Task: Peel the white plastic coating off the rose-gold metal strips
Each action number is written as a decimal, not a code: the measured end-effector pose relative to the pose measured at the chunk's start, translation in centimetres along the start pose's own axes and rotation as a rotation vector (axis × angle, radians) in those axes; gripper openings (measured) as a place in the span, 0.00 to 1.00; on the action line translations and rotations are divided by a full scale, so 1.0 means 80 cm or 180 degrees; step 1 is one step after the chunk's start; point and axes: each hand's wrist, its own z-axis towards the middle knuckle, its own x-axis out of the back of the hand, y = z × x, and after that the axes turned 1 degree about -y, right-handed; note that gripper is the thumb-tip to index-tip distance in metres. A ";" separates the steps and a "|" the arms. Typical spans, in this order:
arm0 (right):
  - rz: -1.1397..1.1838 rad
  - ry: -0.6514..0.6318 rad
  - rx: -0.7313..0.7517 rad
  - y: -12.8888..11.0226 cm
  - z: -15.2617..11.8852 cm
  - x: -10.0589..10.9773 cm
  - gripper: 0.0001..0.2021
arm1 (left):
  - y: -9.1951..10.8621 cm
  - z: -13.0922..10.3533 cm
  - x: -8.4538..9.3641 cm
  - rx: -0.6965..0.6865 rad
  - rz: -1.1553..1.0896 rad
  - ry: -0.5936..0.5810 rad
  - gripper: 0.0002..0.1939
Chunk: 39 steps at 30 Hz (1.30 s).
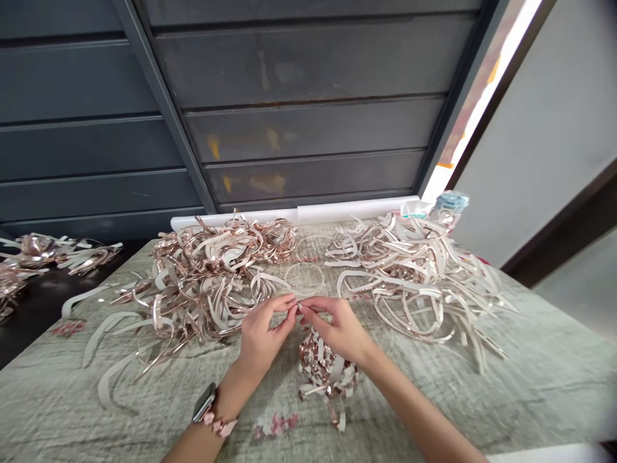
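My left hand (pixel 265 328) and my right hand (pixel 340 328) meet over the middle of the table, thumbs and forefingers pinched at one spot. Something tiny sits between the fingertips, too small to make out. Just below my right hand lies a pile of short rose-gold and white strip scraps (pixel 328 366). Left of my hands spreads a heap of shiny rose-gold and white strips (pixel 212 276), some of them curled. To the right is another heap, of mostly white strips with rose-gold edges (pixel 409 270).
A patterned grey-green cloth (pixel 183 405) covers the table. Along its back edge runs a white roll (pixel 351 211), below dark slatted panels (pixel 308 71). Clear and blue plastic packaging (pixel 450 202) stands at the back right. More strips (pixel 43 251) lie on a dark surface at left.
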 end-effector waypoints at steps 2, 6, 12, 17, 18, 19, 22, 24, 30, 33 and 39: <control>-0.0088 0.0022 0.0043 0.000 -0.001 -0.001 0.12 | -0.002 -0.002 -0.001 0.0037 -0.0005 0.0106 0.08; -0.0140 0.0059 0.0078 0.001 -0.002 -0.006 0.12 | -0.005 -0.005 -0.006 0.0246 -0.0093 0.0189 0.05; 0.0050 0.0143 0.0082 -0.001 0.000 -0.009 0.16 | 0.002 -0.011 -0.012 0.0497 -0.0103 0.0386 0.08; 0.0062 0.0198 0.0047 0.002 0.000 -0.008 0.15 | 0.005 -0.014 -0.011 0.0268 0.0112 0.0319 0.17; 0.0046 0.0194 0.0033 0.003 0.000 -0.008 0.15 | 0.005 -0.014 -0.010 0.0190 0.0155 0.0325 0.18; 0.0030 0.0187 0.0016 0.003 0.000 -0.008 0.15 | 0.004 -0.013 -0.009 0.0124 0.0190 0.0331 0.19; 0.0020 0.0134 -0.0027 0.004 0.000 -0.007 0.14 | 0.002 -0.008 -0.006 -0.0033 0.0348 0.0251 0.23; 0.0072 0.0024 -0.0025 0.003 0.000 -0.007 0.14 | 0.001 -0.005 -0.005 -0.0161 0.0497 0.0192 0.24; 0.0330 -0.0172 -0.0081 0.004 0.002 -0.007 0.16 | -0.004 0.002 -0.012 0.0045 0.0302 0.0533 0.14; 0.0464 -0.0147 -0.0178 0.007 0.003 -0.008 0.19 | -0.012 0.007 -0.010 0.0343 0.0202 0.0716 0.15; 0.0744 -0.0115 -0.0196 0.008 0.005 -0.006 0.19 | -0.016 0.011 0.008 0.0395 0.0390 0.0507 0.08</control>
